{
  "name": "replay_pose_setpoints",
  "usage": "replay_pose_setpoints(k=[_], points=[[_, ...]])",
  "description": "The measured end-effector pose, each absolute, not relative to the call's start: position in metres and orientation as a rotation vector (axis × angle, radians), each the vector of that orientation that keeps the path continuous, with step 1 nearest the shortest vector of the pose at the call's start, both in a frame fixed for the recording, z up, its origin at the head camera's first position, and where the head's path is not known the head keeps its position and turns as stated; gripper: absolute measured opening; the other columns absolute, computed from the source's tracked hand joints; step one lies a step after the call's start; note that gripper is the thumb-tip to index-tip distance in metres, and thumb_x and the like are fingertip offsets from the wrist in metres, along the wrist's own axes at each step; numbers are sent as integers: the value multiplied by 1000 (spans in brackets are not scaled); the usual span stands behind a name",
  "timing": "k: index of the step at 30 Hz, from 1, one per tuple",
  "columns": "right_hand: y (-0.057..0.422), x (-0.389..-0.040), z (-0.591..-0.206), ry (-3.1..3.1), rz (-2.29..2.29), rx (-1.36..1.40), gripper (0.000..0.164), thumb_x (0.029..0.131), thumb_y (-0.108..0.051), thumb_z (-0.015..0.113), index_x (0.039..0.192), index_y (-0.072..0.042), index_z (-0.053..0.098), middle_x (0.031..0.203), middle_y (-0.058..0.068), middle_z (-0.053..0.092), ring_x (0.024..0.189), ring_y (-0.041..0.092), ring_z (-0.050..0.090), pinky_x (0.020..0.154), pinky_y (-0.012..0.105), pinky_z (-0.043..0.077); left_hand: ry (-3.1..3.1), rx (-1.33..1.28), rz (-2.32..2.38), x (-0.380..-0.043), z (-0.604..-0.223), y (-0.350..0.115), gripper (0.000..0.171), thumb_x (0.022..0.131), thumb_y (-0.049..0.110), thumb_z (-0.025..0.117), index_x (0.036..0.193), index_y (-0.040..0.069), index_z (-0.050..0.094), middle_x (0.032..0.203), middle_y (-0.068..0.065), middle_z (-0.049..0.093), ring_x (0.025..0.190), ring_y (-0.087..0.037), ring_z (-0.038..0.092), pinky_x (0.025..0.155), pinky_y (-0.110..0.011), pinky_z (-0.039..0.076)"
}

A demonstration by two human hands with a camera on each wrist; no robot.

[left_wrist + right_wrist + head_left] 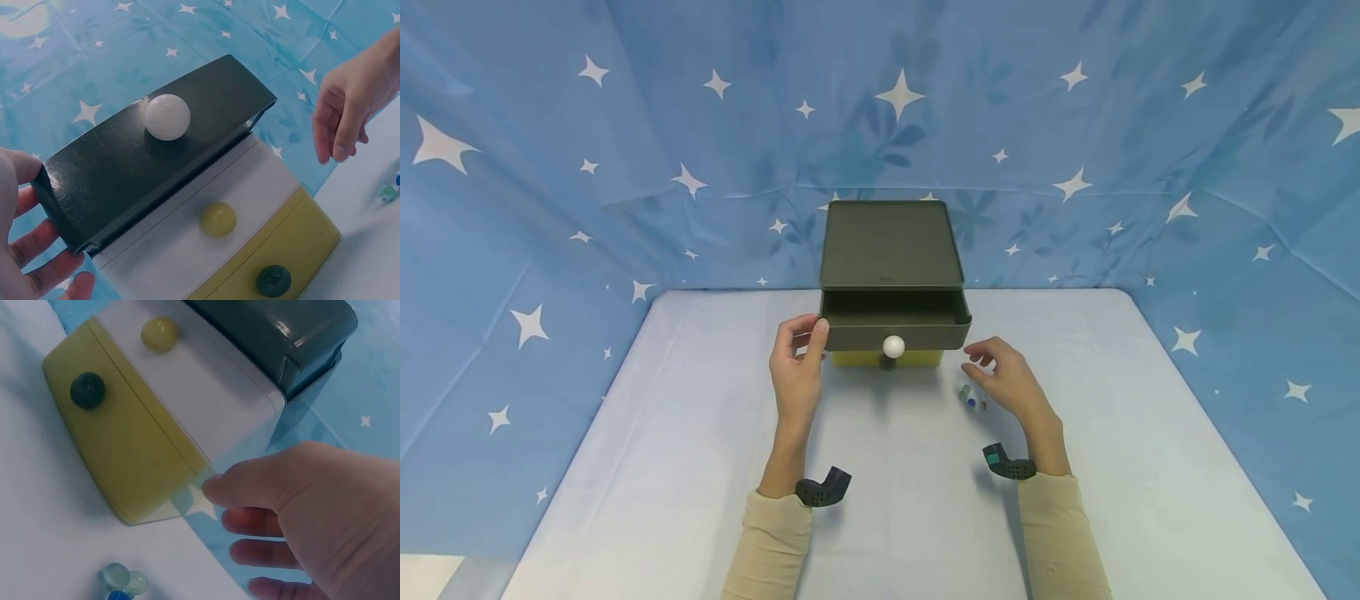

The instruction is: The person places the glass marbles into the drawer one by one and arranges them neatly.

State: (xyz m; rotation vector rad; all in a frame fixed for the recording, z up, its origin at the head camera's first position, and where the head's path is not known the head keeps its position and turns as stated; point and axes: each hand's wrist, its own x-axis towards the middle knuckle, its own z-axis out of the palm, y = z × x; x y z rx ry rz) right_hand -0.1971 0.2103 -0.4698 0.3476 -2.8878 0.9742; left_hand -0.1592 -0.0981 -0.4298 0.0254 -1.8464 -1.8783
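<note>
A small drawer cabinet [891, 246] stands at the back of the table, its dark green top drawer [106, 169] pulled out, with a white round knob [893, 347]. My left hand [797, 371] grips that drawer at its left front corner. Below it are a white drawer [175, 219] with a yellow knob [218, 219] and a yellow drawer [134, 456] with a dark green knob [87, 390]. My right hand [1011, 383] hovers right of the cabinet, fingers loosely bent and holding nothing. Several glass marbles [117, 575], clear, greenish and blue, lie on the table near it.
The white tabletop [895, 500] extends in front of the cabinet and to both sides. A blue star-patterned cloth [737, 142] hangs behind the table and along its sides. Each wrist wears a dark camera mount [823, 487].
</note>
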Motion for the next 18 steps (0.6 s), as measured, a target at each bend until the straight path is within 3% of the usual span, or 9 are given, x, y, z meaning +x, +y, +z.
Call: replay_pose_setpoints(k=[8, 18], points=[[213, -200, -476, -2990, 1002, 287, 30, 94, -20, 69, 120, -5, 66, 113, 13, 66, 104, 29, 58, 89, 45, 51, -1845, 17, -1878, -160, -430, -98, 28, 98, 26, 66, 117, 6, 64, 109, 4, 61, 96, -18, 59, 72, -20, 52], [216, -201, -482, -3030, 1057, 348, 27, 93, -19, 68, 115, -3, 68, 107, 13, 67, 98, 28, 59, 79, 37, 50, -1845, 10, -1863, -160, -432, -99, 29, 98, 26, 66, 117, 5, 64, 108, 5, 63, 96, -23, 59, 71, -19, 52]])
